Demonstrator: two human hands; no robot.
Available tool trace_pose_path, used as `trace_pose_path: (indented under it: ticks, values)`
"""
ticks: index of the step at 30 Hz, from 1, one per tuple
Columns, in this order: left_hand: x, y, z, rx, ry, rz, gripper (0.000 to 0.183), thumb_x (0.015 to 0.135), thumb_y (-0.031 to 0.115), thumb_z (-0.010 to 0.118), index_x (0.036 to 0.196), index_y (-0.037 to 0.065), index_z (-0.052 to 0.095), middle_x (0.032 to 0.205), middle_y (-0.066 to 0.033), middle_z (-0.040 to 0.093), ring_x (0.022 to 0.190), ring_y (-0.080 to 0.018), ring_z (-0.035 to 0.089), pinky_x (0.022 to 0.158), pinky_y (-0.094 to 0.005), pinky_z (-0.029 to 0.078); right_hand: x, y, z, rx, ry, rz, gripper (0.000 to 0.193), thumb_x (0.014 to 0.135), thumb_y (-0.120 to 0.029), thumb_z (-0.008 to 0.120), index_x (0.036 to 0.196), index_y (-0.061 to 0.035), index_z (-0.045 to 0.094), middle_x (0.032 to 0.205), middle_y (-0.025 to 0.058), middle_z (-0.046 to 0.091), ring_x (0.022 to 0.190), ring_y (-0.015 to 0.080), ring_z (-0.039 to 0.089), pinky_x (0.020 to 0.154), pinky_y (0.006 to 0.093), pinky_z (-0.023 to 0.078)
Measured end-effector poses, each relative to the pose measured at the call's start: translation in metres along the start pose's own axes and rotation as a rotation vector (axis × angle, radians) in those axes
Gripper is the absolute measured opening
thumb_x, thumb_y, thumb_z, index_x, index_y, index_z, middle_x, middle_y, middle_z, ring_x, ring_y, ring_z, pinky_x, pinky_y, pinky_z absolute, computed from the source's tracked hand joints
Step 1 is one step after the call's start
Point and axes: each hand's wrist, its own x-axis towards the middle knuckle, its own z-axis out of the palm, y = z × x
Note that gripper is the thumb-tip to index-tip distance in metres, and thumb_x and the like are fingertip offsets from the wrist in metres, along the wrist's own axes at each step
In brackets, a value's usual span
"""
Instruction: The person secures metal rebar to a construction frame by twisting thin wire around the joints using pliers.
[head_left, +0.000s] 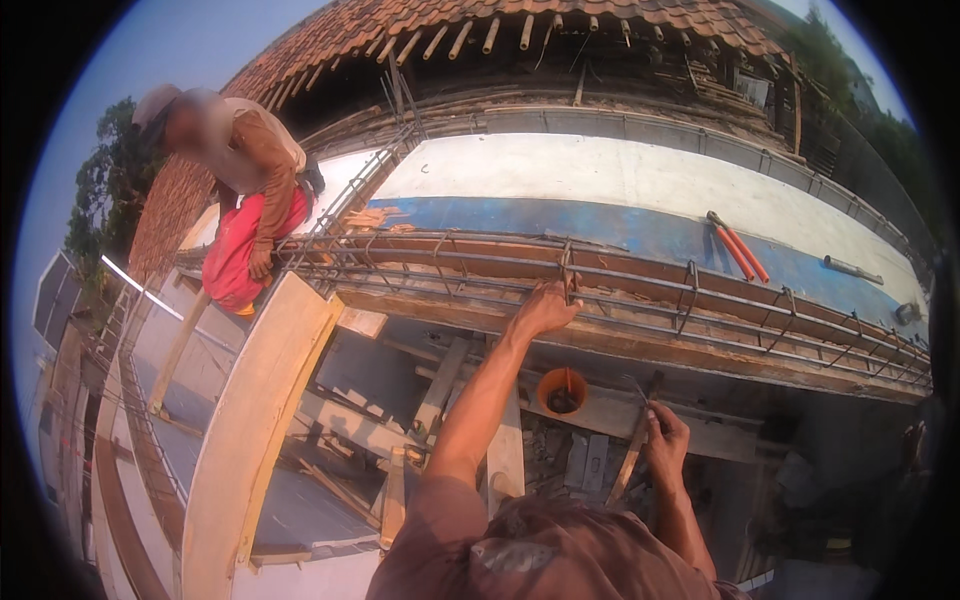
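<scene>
A long cage of steel reinforcing bars [640, 283] lies along the wooden formwork [640, 335] in front of me. My left hand [546, 309] reaches up to the middle of the cage, its fingers closed around a rebar stirrup [568, 272]. Lower and to the right, my right hand [668, 432] is raised apart from the bars. Its fingers are pinched on what looks like thin tie wire [635, 384], whose ends stick out at the upper left. Part of that grip is hidden by the fingers.
Bolt cutters [738, 250] with red handles and a short metal pipe [852, 269] lie on the blue-and-white panels. Below the formwork are an orange bucket [562, 391] and loose timber. A wide board [255, 410] slopes at left. A person [250, 190] crouches beyond it.
</scene>
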Motion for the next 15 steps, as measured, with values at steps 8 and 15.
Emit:
trace_pose_path:
  ticks: [8,15]
  values:
    - [-0.044,-0.007,-0.001,0.148,0.310,0.235,0.065,0.073,0.046,0.086,0.110,-0.005,0.069,0.130,-0.0219,0.063,0.122,-0.0405,0.056,0.108,-0.0498,0.039,0.024,-0.017,0.034,-0.006,0.061,-0.022,0.026,0.101,-0.010,0.058,0.121,0.0027,0.068,0.090,0.0066,0.069,0.084,0.0115,0.061,0.078,0.0291,0.050]
    - [-0.047,-0.034,0.005,0.058,0.295,0.259,0.042,0.081,0.033,0.082,0.106,0.000,0.075,0.114,-0.0217,0.070,0.117,-0.0399,0.061,0.104,-0.0495,0.043,0.062,-0.029,0.097,-0.173,0.117,-0.221,0.022,0.098,-0.008,0.057,0.116,0.0001,0.067,0.085,0.0184,0.069,0.075,0.0257,0.068,0.072,0.0349,0.052]
